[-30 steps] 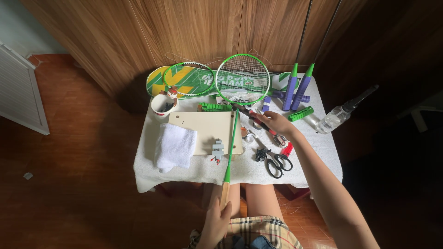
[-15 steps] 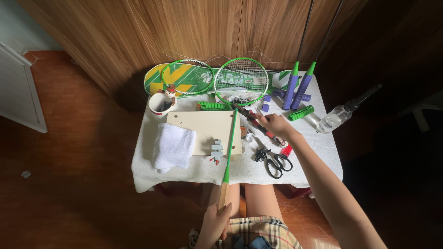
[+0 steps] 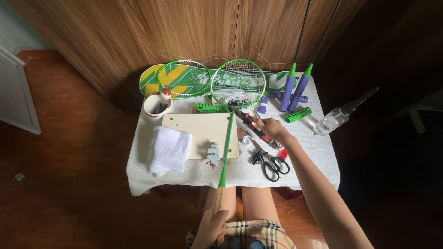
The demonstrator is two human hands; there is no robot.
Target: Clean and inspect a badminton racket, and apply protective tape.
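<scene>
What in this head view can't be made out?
- Left hand: its grip on the racket handle is cut off by the bottom edge.
- Tool under the right hand: kind unclear, too small, partly covered.
- Cup contents: too small and dark.

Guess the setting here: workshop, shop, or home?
Likely a home corner set up for racket repair: a small cloth-covered table against wood-panelled doors, with green badminton rackets, spare grip rolls and scissors laid out.
</scene>
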